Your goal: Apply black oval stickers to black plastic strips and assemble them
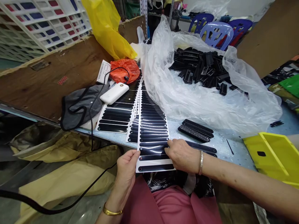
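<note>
A white backing sheet carrying several long black sticker strips lies at the table's near edge, over my lap. My left hand grips the sheet's lower left edge, thumb on top. My right hand rests on the sheet's right side, fingers curled and pinching at a black strip. A long black plastic strip lies just beyond my right hand. More sticker sheets are fanned out to the left.
A clear plastic bag holds a heap of black plastic parts. Two perforated black grilles lie near it. A white power bank, grey pouch, orange bag, yellow bin and cardboard wall surround the table.
</note>
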Tool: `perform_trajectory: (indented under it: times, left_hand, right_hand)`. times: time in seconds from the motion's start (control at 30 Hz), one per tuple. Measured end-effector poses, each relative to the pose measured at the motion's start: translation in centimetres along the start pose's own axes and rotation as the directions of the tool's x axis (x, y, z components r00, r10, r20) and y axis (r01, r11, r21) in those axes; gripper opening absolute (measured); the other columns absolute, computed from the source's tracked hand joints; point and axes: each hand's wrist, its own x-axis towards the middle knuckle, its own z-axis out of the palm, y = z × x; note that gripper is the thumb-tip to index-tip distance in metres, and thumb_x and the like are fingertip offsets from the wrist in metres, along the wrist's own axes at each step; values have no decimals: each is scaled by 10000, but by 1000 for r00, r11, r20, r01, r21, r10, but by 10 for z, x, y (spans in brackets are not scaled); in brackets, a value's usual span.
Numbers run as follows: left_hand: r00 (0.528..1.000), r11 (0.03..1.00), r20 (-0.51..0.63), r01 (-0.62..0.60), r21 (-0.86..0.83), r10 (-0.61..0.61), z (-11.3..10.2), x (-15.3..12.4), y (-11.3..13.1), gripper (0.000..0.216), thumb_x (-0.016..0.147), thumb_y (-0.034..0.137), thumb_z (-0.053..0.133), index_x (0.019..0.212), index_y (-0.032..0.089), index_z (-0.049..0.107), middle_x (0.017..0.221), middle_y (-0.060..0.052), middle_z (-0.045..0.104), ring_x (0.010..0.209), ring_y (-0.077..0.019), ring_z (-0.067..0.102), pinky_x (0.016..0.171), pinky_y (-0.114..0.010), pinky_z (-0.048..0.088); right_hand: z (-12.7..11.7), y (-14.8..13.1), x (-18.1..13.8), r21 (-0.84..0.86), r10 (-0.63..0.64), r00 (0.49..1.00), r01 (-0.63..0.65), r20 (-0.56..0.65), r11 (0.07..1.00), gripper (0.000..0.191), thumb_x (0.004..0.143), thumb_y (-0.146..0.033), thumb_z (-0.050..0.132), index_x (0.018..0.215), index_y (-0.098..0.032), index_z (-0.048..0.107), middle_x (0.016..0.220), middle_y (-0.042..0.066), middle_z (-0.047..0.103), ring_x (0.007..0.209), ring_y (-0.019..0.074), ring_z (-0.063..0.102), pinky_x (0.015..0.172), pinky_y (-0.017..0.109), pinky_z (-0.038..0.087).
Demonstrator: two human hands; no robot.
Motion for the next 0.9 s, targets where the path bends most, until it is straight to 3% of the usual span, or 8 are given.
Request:
perform_trajectory:
  times: [0.13, 0.27, 0.4, 0.53, 0.73, 0.9]
  left_hand:
    - [996, 997, 62, 64, -45, -61, -4, -9, 3, 342, 599, 398, 841, 763, 118, 734, 589, -16, 679, 511, -130, 601, 493, -224, 487]
    - [965, 982, 185, 185, 29, -187, -20, -25, 3, 369, 677, 468, 771, 731, 112, 694, 585, -68, 689, 470, -175, 634, 425, -236, 445]
    - [956, 977, 208, 190, 91, -206, -31, -36, 2, 313, 679, 403, 767, 642, 128, 623, 568, -84, 688, 424, -156, 622, 415, -206, 386]
    - [949, 982, 263, 153, 106, -176, -28, -38, 2, 290, 690, 372, 769, 641, 129, 619, 535, -44, 654, 367, -91, 532, 386, -176, 310]
    - [927, 982, 328, 188, 14, -182, -16, -30, 10, 275, 712, 356, 763, 670, 121, 626, 447, 20, 551, 326, -19, 343, 357, -149, 201]
    - [929, 987, 339, 162, -19, -146, -8, -24, 15, 293, 686, 349, 782, 614, 126, 607, 473, 23, 537, 354, -24, 359, 345, -147, 221]
  right_hand:
    - [1, 7, -17, 184, 105, 976, -69, -193, 981, 149, 785, -47, 500, 780, -116, 632, 760, 95, 591, 624, 163, 519, 571, 287, 323]
    - [18, -12, -44, 427, 128, 911, 57, -392, 902, 279, 900, -71, 398, 716, -149, 594, 695, 54, 530, 610, 147, 483, 580, 285, 333]
    - [40, -49, -51, 539, 169, 892, 95, -419, 837, 278, 939, -107, 391, 822, -146, 640, 713, 59, 544, 635, 160, 508, 581, 281, 378]
    - [56, -73, -33, 601, 222, 868, 105, -444, 792, 217, 931, -130, 434, 949, -136, 650, 776, 74, 577, 684, 170, 558, 628, 276, 455]
    - [59, -76, -2, 595, 263, 808, 129, -526, 793, 160, 875, -284, 613, 919, -136, 652, 761, 66, 578, 672, 185, 559, 614, 295, 470]
    - [50, -75, 14, 663, 309, 791, 157, -528, 732, 255, 880, -383, 613, 921, -140, 680, 693, 37, 556, 612, 158, 537, 575, 266, 446]
